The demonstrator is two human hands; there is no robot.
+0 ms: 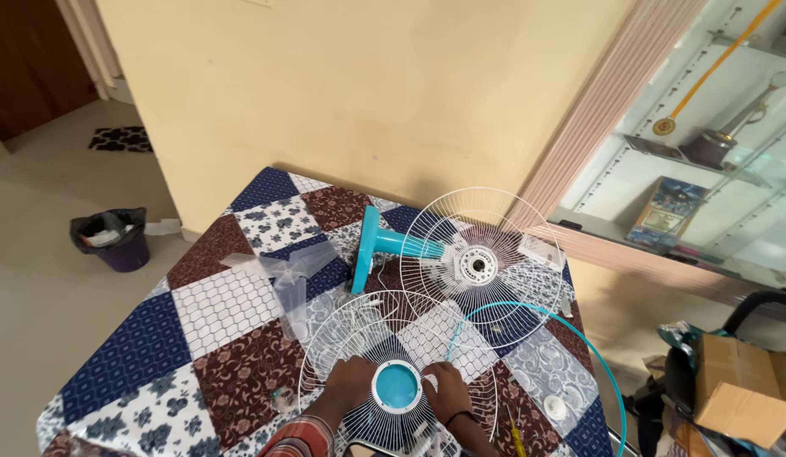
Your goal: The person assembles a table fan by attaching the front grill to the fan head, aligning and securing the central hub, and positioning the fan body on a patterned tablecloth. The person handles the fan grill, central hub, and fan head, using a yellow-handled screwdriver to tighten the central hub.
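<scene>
Both hands rest on the front fan grille [393, 372] that lies flat near the table's edge closest to me. I see the left hand [349, 381] at nine o'clock of the round blue cap [397, 386], fingers spread flat on the wires and gripping nothing. The right hand [448, 391] sits at three o'clock of the cap, fingers curled against the rim, and I cannot tell if it pinches a wire. I think the thin white wires could bend if the hands push down hard, because they are springy and skinny. The blue ring [570, 338] curls loose at three o'clock and could slide off the table edge if bumped. At twelve o'clock the rear grille [482, 254] leans on the blue fan stand [384, 245], and a knock could tip it. A small white cap [555, 408] at four o'clock looks easy to roll away. The patchwork tablecloth [156, 338] looks soft, and clear plastic wrap [283, 271] lies crinkly at ten o'clock.
</scene>
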